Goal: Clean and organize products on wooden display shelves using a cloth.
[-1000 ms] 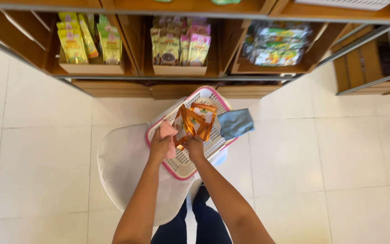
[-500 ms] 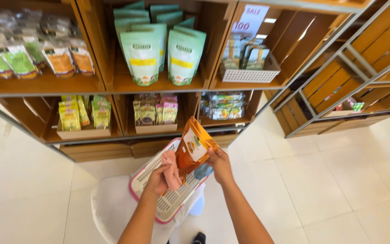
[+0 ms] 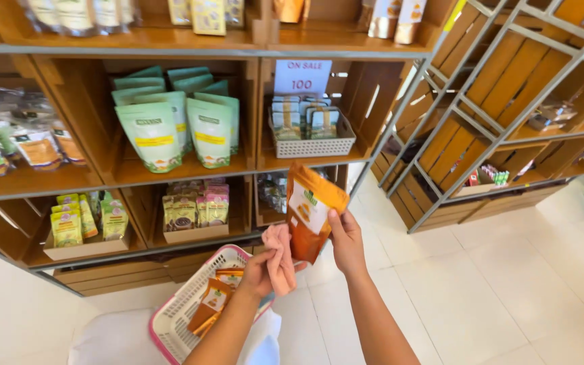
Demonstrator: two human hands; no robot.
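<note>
R hand (image 3: 347, 245) pinches a glossy orange stand-up pouch (image 3: 310, 211) by its edge, held upright in front of the wooden shelf unit (image 3: 251, 101). L hand (image 3: 259, 272) is closed round a pink folded cloth (image 3: 280, 260), touching the pouch's lower edge. Below: pink-rimmed white plastic basket (image 3: 177, 318) w/ more orange pouches (image 3: 214, 303). Pale green pouches (image 3: 177, 128) and a white mesh tray (image 3: 312, 145) on shelves behind.

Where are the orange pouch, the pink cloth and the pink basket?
orange pouch (image 3: 307, 211), head view, front panel.
pink cloth (image 3: 280, 260), head view, middle fold.
pink basket (image 3: 178, 316), head view, left wall.
</note>
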